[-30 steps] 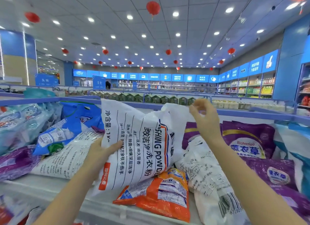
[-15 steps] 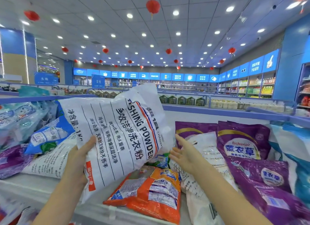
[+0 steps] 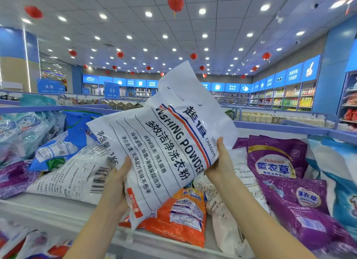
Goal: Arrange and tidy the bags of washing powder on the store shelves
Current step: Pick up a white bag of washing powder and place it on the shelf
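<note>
Holding white washing powder bag (image 3: 166, 142) up off the shelf (image 3: 58, 212) with both hands, well above the other bags. Tilted, printed face toward camera, one corner high against the ceiling.

Gripped at lower left edge by left hand (image 3: 117, 183): thumb on the front, fingers hidden behind, clamped on the bag. Gripped at right edge by right hand (image 3: 220, 162): thumb up along the edge, fingers hidden behind, also clamped on the bag.

Directly below the held bag, lying flat near the shelf's front edge: orange bag (image 3: 183, 218).

Left of that, lying flat with barcode up: white barcode bag (image 3: 73, 173), with blue bag (image 3: 54, 154) resting on its far side.

Far left: pale blue bags (image 3: 21, 131) piled up, with a purple bag at far left (image 3: 13, 177) below them.

Right side: purple Eichimoo bag (image 3: 276, 158) standing upright, and a second purple bag (image 3: 305, 210) lying in front of it.

Just behind right hand: another white bag (image 3: 241, 171), partly covered.

Overhead: red lanterns (image 3: 175, 3) hanging from ceiling.
</note>
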`<action>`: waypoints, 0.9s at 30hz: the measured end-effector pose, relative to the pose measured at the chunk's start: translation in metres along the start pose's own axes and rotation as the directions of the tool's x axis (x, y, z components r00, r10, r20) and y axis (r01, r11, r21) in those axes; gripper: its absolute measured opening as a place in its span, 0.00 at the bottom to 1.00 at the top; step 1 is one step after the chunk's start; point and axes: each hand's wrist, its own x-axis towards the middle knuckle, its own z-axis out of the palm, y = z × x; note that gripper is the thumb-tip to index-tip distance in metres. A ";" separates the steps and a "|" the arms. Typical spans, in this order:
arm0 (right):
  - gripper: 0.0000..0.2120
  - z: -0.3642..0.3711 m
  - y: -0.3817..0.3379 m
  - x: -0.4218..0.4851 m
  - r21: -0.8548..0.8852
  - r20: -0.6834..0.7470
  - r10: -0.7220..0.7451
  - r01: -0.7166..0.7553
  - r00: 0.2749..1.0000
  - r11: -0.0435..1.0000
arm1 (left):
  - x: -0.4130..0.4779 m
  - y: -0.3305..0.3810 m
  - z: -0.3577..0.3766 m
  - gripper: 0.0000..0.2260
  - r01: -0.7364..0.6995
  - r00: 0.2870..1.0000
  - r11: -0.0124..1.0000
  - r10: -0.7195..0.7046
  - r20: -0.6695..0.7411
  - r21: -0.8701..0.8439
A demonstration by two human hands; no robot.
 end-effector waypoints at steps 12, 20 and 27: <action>0.22 0.052 -0.089 -0.001 -0.324 -0.208 -0.342 0.265 0.917 0.908 | -0.008 -0.039 0.027 0.13 0.118 0.989 0.985 -0.129 -0.079 -0.125; 0.23 0.084 -0.106 -0.011 -0.515 -0.019 -0.418 0.350 0.908 0.782 | 0.005 0.002 0.009 0.20 -0.311 0.913 0.886 0.379 -0.149 0.344; 0.08 0.085 -0.096 -0.016 -0.561 0.061 -0.406 0.368 0.912 0.741 | 0.065 0.026 0.057 0.51 -0.069 0.989 0.777 0.134 -0.057 0.626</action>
